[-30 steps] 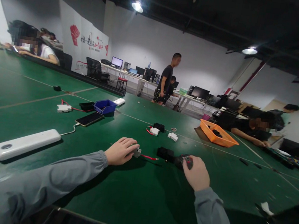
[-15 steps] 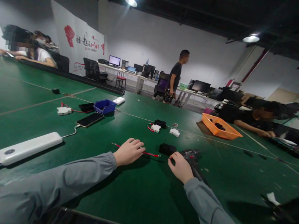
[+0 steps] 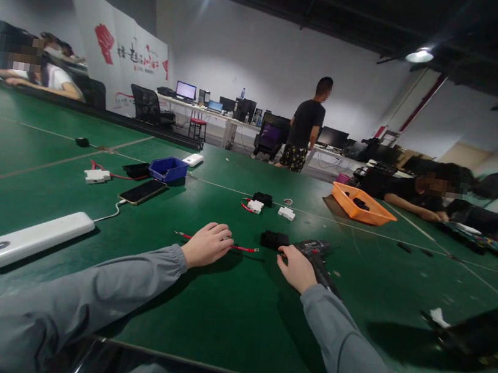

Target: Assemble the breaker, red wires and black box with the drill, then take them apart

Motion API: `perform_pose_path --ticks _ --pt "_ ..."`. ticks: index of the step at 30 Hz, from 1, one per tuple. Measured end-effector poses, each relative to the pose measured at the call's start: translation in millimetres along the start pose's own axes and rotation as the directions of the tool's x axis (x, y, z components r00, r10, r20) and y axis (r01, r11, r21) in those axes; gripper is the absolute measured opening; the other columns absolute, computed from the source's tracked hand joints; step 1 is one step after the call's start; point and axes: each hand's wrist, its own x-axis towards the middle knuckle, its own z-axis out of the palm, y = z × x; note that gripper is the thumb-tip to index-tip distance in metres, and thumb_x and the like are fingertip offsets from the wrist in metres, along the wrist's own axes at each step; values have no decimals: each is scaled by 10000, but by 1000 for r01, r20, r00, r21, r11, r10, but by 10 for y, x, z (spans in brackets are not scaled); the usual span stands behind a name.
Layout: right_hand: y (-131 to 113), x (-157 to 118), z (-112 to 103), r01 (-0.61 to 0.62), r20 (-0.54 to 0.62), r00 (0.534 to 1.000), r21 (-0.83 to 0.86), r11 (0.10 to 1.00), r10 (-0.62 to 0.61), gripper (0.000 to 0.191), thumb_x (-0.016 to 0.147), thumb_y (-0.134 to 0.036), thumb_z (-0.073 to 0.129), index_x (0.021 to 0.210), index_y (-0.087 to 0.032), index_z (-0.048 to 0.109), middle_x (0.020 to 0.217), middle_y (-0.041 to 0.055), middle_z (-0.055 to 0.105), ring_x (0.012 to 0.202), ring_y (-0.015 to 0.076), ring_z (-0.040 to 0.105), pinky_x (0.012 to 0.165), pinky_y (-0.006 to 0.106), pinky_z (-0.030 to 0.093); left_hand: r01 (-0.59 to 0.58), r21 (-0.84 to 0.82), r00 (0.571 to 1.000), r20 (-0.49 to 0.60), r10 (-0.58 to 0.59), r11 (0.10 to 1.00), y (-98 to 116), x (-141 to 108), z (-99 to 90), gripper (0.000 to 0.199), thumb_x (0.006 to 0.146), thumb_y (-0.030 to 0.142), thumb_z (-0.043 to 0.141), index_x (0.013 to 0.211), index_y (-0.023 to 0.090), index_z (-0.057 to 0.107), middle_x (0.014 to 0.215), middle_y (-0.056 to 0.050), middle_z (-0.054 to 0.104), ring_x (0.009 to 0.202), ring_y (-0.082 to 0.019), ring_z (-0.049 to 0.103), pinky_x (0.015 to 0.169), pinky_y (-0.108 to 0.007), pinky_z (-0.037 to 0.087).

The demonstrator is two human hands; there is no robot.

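Observation:
My left hand (image 3: pixel 209 246) is closed over the middle of a short red cable (image 3: pixel 244 249), whose metal lug ends stick out on both sides. My right hand (image 3: pixel 297 269) has its thumb and fingers curled together at the near right corner of a black block (image 3: pixel 275 240). What those fingers pinch, if anything, is too small to tell. Just beyond this hand lies a black cordless drill (image 3: pixel 314 250), its handle partly hidden by the hand and sleeve. Farther back are a white breaker-like module with a red wire (image 3: pixel 255 206), another white module (image 3: pixel 286 214) and a black piece (image 3: pixel 262 199).
To the left are a white power strip (image 3: pixel 37 240), a phone (image 3: pixel 144 191), a blue bin (image 3: pixel 168 169) and a wired white module (image 3: pixel 97 176). An orange tray (image 3: pixel 362 205) holds black parts. A dark object (image 3: pixel 478 336) lies right. Other people sit and stand around the table.
My right hand has moved in to the black block's corner, fingers curling closer. The left hand keeps the red cable. The view has shifted slightly; a standing person in the background has turned away.

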Motion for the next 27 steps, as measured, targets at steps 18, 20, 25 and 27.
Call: perform_pose_path --ticks 18,20,25,27 --pt "-244 -110 -222 79 146 983 212 974 -111 206 908 -297 534 1065 -231 649 680 -15 600 614 140 552 582 252 347 23 48 997 77 -27 999 16 1 -20 241 990 306 429 1059 251 653 1052 -69 623 954 -216 515 769 -369 366" --pt "-200 -105 -227 65 145 985 179 982 -92 135 894 -284 553 966 -231 654 693 -15 608 627 136 554 589 247 343 24 41 997 73 -27 999 23 4 -31 227 984 293 442 1070 252 649 1051 -70 622 955 -219 513 775 -375 366" --pt "-50 -99 -238 -6 135 991 111 994 -9 87 876 -235 561 878 -225 648 739 0 640 652 144 573 594 246 341 20 43 998 55 -22 999 33 9 -36 220 981 269 443 1065 250 645 1021 -68 624 935 -211 520 788 -378 372" --pt "-4 -102 -226 -42 120 992 90 995 31 109 878 -229 550 927 -220 647 750 5 644 641 149 574 583 250 343 17 38 998 55 -19 999 37 12 -37 220 981 261 442 1064 250 645 1016 -63 628 941 -208 525 808 -382 377"
